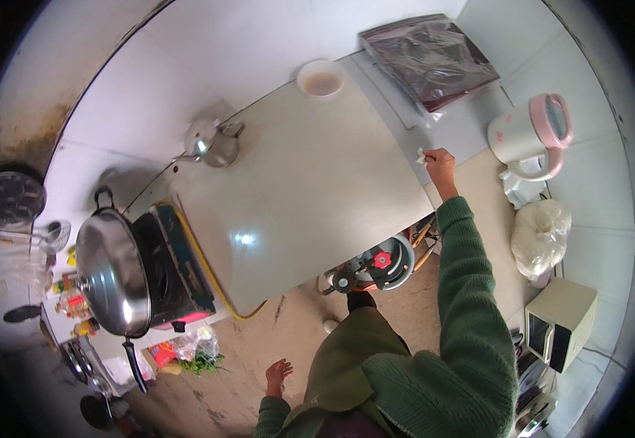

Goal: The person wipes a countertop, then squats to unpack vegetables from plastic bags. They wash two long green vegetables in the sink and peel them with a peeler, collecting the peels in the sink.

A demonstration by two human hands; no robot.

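My right hand (441,164) reaches out over the right end of the pale countertop (317,191), pinching a small white scrap (420,156), perhaps paper, between its fingertips. Down at my side, low in the picture, my left hand (278,374) hangs above the floor with its fingers a little apart and nothing in it. A white bowl (320,80) with brownish liquid stands at the counter's back edge. Further left, against the wall, is a steel kettle (213,143) with its spout turned left.
A lidded steel wok (114,274) sits on a gas stove (178,263), a yellow hose (202,257) beside it. Under the counter's front edge is a gas cylinder (396,265). At right are a plastic-covered box (432,57), a pink-and-white jug (525,134), a plastic bag (540,235) and a microwave (561,323).
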